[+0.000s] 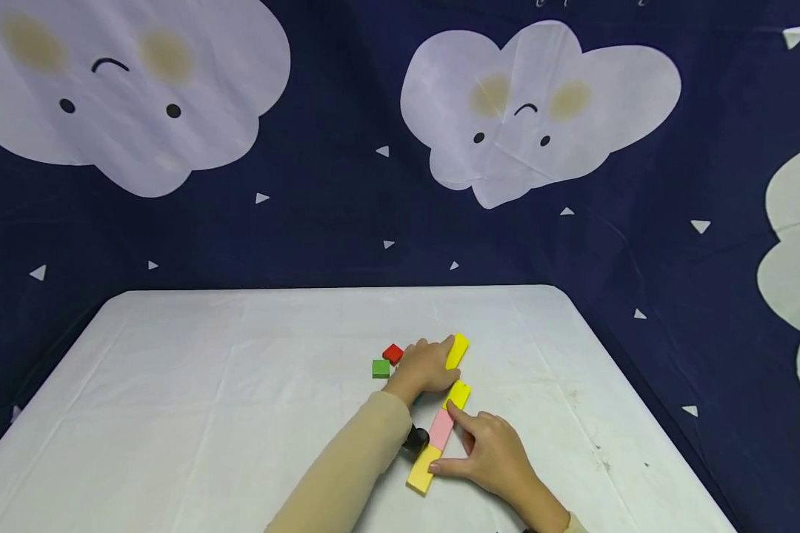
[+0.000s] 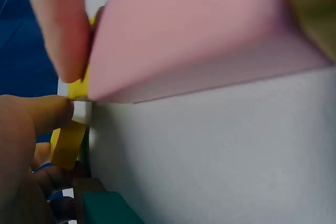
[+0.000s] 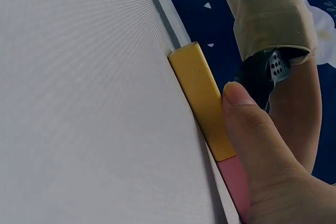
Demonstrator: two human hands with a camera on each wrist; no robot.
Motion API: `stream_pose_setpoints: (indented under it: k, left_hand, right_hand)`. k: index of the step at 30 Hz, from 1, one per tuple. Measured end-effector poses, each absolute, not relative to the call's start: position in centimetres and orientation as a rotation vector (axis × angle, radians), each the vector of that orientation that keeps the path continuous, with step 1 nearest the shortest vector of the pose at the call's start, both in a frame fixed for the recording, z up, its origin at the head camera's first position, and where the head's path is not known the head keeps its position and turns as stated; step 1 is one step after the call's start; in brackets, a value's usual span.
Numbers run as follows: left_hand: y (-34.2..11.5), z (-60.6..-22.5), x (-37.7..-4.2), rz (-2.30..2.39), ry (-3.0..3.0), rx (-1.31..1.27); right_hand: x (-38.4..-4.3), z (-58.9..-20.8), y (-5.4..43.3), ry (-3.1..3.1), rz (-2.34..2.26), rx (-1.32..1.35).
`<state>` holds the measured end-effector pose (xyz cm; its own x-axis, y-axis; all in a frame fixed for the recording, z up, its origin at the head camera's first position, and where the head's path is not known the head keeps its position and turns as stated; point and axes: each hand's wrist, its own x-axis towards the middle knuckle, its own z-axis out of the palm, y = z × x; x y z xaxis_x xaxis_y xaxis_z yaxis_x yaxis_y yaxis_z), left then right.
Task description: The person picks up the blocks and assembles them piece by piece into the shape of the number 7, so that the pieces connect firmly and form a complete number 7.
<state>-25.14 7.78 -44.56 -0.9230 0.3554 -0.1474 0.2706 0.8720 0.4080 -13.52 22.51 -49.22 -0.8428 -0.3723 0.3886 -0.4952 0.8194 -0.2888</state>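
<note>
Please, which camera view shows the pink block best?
The head view, because the pink block shows nearly whole between two yellow blocks. The left wrist view crops it; the right wrist view shows only one end.

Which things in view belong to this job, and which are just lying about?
Seemingly in the job:
far yellow block, at the left hand
second yellow block, pink block, pale yellow block, in line by the right hand

Seemingly just lying about:
red block
green block
teal block

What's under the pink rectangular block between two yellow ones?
White tabletop shows along the bottom edge of the pink rectangular block in the left wrist view, so it seems to rest there. Its underside is covered, so anything flat directly beneath cannot be seen.
</note>
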Motion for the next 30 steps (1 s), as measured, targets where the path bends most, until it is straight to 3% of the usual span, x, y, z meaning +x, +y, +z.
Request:
stream_pose_setpoints:
  k: [12,30]
  left_hand:
    - [8.77,-44.55,-24.94,0.43,2.833,0.424]
    - [7.84,-44.97,-24.72,0.596,2.775,0.562]
  right_hand:
    - [-13.48,-49.27,22.5,-2.675,0.56,0.664]
    - [-13.54,-49.43,22.6,-2.653,0.555,0.677]
